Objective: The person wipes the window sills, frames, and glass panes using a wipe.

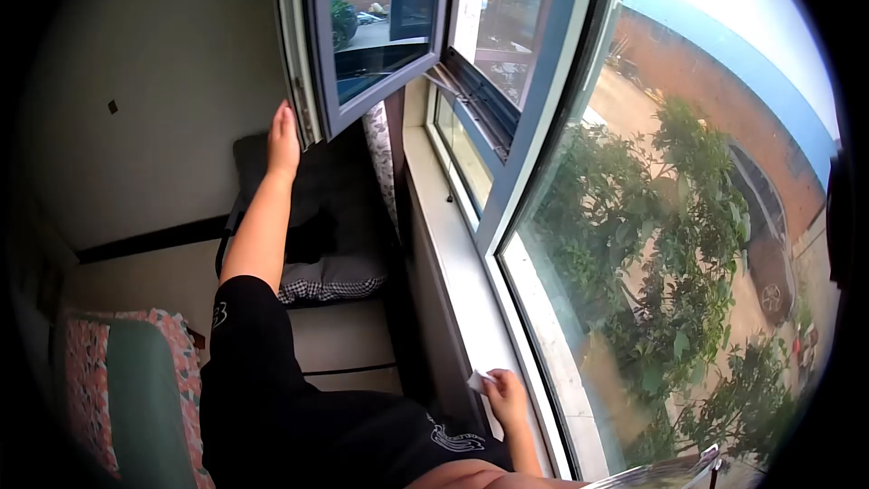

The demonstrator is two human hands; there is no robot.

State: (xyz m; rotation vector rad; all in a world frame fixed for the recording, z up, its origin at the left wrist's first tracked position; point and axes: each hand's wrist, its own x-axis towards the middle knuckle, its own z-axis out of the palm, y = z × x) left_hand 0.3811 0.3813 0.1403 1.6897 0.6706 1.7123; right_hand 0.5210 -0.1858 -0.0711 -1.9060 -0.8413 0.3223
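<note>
In the head view, while the left hand (283,140) lies against the outer edge of the open window sash (385,88), left of the windowsill's (462,281) far end, I cannot tell whether its fingers grip. Over the sill's near end, the right hand (507,398) pinches a small white piece (477,381).

2 hands (283,140), 1 open sash (371,47), 1 wht pc (476,382)
</note>
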